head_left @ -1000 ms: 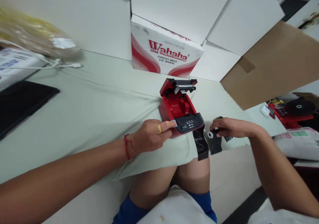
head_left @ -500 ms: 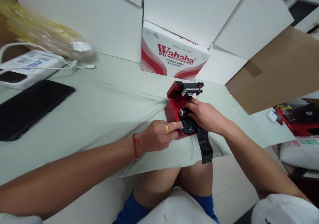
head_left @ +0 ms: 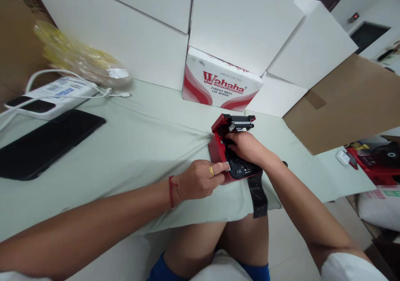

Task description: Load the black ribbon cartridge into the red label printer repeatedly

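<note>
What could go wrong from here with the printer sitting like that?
The red portable printer rests on soft, creased pale green cloth near its drooping edge, with the left hand at its front, so hard pressing might tip or slide it. The black strip hangs over that edge and could snag or tug. The right hand is just below the raised lid, which might drop onto it if knocked.
</note>
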A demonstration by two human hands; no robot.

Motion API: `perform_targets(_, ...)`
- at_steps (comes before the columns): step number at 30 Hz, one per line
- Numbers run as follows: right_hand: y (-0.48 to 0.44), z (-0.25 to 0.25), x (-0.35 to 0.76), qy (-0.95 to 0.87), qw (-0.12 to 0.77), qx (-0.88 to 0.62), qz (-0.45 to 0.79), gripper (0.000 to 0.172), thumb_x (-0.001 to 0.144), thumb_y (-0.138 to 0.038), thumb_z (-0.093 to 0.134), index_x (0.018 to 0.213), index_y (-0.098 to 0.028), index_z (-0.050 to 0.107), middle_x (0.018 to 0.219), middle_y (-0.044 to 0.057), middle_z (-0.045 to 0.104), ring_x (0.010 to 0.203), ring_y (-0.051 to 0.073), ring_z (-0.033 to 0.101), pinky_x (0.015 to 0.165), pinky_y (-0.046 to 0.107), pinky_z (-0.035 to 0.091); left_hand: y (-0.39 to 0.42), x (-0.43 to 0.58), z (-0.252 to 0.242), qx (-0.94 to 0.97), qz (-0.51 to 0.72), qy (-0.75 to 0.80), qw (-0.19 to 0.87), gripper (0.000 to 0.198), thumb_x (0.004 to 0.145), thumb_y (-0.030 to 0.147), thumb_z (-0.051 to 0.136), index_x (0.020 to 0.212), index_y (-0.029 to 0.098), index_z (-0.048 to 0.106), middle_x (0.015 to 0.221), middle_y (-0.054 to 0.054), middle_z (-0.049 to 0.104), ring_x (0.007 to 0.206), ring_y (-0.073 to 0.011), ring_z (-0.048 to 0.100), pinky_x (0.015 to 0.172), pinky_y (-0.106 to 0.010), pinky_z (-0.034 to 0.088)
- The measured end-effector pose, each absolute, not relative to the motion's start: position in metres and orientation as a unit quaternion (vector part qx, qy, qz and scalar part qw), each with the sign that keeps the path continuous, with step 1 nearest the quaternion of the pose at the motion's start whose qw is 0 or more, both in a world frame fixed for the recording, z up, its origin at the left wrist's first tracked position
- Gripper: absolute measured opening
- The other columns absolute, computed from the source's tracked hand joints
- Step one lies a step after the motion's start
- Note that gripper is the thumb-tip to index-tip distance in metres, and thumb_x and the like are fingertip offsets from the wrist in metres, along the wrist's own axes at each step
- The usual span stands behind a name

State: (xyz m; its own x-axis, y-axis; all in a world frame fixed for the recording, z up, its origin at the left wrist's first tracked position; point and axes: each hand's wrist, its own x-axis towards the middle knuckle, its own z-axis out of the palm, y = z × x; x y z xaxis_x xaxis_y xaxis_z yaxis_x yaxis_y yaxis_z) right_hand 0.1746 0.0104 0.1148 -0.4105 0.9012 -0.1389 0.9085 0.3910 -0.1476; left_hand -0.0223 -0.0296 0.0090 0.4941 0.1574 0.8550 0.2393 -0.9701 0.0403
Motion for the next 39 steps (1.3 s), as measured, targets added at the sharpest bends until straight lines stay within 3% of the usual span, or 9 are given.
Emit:
perform_targets(5,-0.031,0.126,0.196,0.845,-0.104,0.508,-0.129,0.025,0.103,-0.025,0.051,0.121,-0.022,0.068,0.122,0.007,0.074,0.111,0.019,0.069,0.099,0.034,0.053,-0.03,-0.022,0.011,-0.855,-0.505,-0.115,0.042,0.025,0.089,0.003,0.043,0.073,0.017,0.056,0.106,-0.005,0.078,0.057,-0.0094,0.058,0.053,-0.025,0.048)
perform_targets(8,-0.073,0.126,0.214,0.827,-0.224,0.505,-0.107,0.024,0.104,-0.025,0.051,0.121,-0.026,0.068,0.124,0.007,0.073,0.118,0.021,0.067,0.103,0.039,0.054,-0.03,-0.022,0.01,-0.862,-0.494,-0.11,0.032,0.025,0.09,0.003,0.043,0.075,0.017,0.058,0.109,-0.005,0.077,0.065,-0.0101,0.062,0.058,-0.025,0.051)
perform_targets(11,-0.107,0.117,0.23,0.787,-0.286,0.542,-0.066,0.029,0.103,-0.021,0.051,0.125,-0.03,0.068,0.129,0.007,0.072,0.123,0.023,0.066,0.106,0.045,0.054,-0.03,-0.023,0.006,-0.869,-0.48,-0.118,0.019,0.026,0.091,0.005,0.042,0.076,0.017,0.059,0.112,-0.005,0.076,0.065,-0.0105,0.062,0.061,-0.026,0.054)
perform_targets(14,-0.124,0.106,0.236,0.794,-0.279,0.538,-0.055,0.045,0.103,-0.014,0.045,0.14,-0.033,0.061,0.142,0.008,0.065,0.133,0.024,0.061,0.111,0.047,0.052,-0.03,-0.023,0.002,-0.869,-0.478,-0.122,0.023,0.027,0.091,0.006,0.042,0.073,0.017,0.057,0.112,-0.007,0.076,0.063,-0.0106,0.06,0.06,-0.027,0.054)
perform_targets(17,-0.126,0.099,0.235,0.851,-0.217,0.477,-0.049,0.065,0.099,-0.006,0.037,0.158,-0.034,0.043,0.157,0.009,0.053,0.144,0.025,0.052,0.116,0.051,0.048,-0.029,-0.023,0.002,-0.869,-0.478,-0.123,0.037,0.026,0.09,0.006,0.043,0.075,0.017,0.059,0.109,-0.007,0.077,0.064,-0.0108,0.062,0.061,-0.026,0.055)
perform_targets(20,-0.123,0.09,0.235,0.881,-0.182,0.436,-0.016,0.076,0.094,0.001,0.034,0.162,-0.034,0.035,0.156,0.009,0.055,0.144,0.024,0.052,0.119,0.058,0.044,-0.028,-0.023,0.006,-0.87,-0.477,-0.117,0.039,0.027,0.091,0.004,0.041,0.074,0.017,0.058,0.105,-0.006,0.078,0.062,-0.0103,0.063,0.058,-0.025,0.055)
perform_targets(27,-0.13,0.071,0.228,0.857,-0.264,0.443,0.011,0.075,0.092,0.002,0.044,0.159,-0.033,0.043,0.144,0.011,0.065,0.138,0.026,0.057,0.115,0.058,0.049,-0.028,-0.023,0.013,-0.862,-0.496,-0.104,0.029,0.03,0.094,0.004,0.04,0.071,0.018,0.055,0.104,-0.006,0.079,0.057,-0.0108,0.06,0.052,-0.028,0.051)
perform_targets(39,-0.134,0.081,0.228,0.83,-0.3,0.468,0.033,0.073,0.092,0.004,0.043,0.158,-0.028,0.045,0.151,0.011,0.058,0.139,0.025,0.056,0.12,0.056,0.044,-0.029,-0.023,0.012,-0.859,-0.499,-0.11,0.026,0.027,0.095,0.004,0.042,0.073,0.018,0.052,0.108,-0.006,0.078,0.06,-0.0106,0.058,0.056,-0.027,0.05)
